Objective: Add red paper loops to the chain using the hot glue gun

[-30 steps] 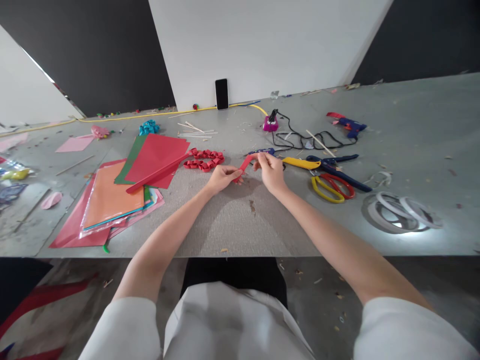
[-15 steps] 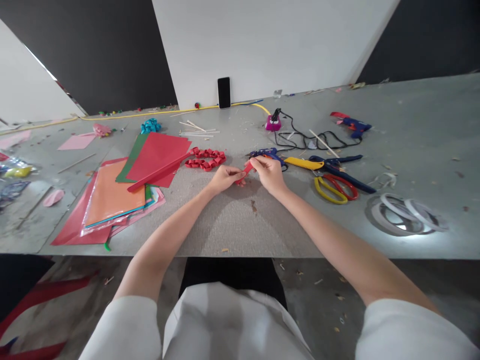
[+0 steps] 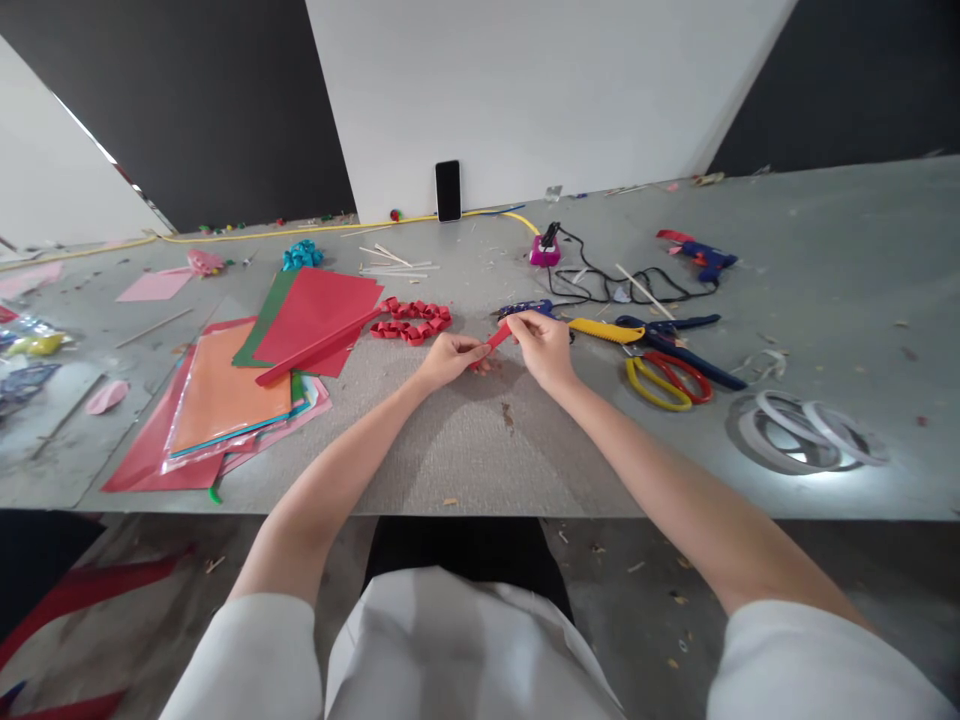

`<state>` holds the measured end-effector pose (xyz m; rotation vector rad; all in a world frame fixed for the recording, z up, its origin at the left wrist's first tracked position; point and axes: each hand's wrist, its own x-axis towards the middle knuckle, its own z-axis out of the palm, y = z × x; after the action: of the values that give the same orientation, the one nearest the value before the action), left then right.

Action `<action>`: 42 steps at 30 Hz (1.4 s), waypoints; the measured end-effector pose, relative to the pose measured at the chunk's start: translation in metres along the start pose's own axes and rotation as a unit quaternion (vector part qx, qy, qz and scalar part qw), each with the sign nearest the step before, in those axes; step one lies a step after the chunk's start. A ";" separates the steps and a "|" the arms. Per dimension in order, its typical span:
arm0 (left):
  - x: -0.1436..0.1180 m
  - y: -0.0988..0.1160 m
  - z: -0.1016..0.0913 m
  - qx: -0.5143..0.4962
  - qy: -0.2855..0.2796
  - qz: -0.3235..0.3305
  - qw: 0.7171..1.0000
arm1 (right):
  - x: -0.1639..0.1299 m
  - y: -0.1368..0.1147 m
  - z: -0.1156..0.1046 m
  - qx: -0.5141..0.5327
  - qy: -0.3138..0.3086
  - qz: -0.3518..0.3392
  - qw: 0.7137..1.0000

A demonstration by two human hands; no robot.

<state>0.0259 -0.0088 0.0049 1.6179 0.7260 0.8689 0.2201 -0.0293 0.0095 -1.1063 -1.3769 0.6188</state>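
Observation:
Between my two hands is a short red paper strip (image 3: 499, 337), held slanting over the middle of the table. My left hand (image 3: 450, 358) pinches its lower end between thumb and fingers. At the upper end, my right hand (image 3: 541, 345) grips it with the fingertips. To the left of my hands lies a red paper chain (image 3: 411, 320) of linked loops. A long red paper strip (image 3: 315, 350) rests across red sheets (image 3: 322, 310). Partly hidden behind my right hand is a blue glue gun (image 3: 525, 308).
Yellow-and-red-handled scissors (image 3: 660, 388), a yellow cutter (image 3: 604, 329) and dark blue pliers-like handles lie right. Tape rings (image 3: 810, 435) sit further right. Coloured paper (image 3: 229, 395) is stacked left. A phone (image 3: 448, 190) leans on the wall; a purple adapter (image 3: 544, 251) trails black cord.
My right hand has shifted very slightly to the right along the strip, and a bit more red paper shows between the hands. My left hand stays in place.

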 end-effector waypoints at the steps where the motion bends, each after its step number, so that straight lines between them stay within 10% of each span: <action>1: 0.000 -0.001 0.000 -0.003 0.000 0.001 1.000 | 0.000 -0.001 0.000 0.000 0.002 0.002 1.000; 10: 0.003 -0.008 -0.001 -0.028 0.016 -0.005 0.999 | 0.013 0.015 -0.009 0.025 0.083 0.023 0.996; 20: 0.002 -0.003 0.000 -0.034 0.016 0.002 0.999 | 0.000 0.006 0.003 0.000 -0.067 0.031 0.997; 28: 0.006 -0.008 0.000 -0.066 0.052 -0.017 0.996 | 0.006 0.008 -0.002 0.024 0.022 0.042 0.999; 42: 0.003 -0.004 -0.003 -0.069 0.009 -0.015 0.997 | -0.004 -0.006 0.004 0.015 -0.052 0.031 0.998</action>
<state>0.0251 -0.0034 0.0018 1.4745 0.6857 0.8931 0.2138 -0.0342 0.0128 -1.1102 -1.4222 0.7490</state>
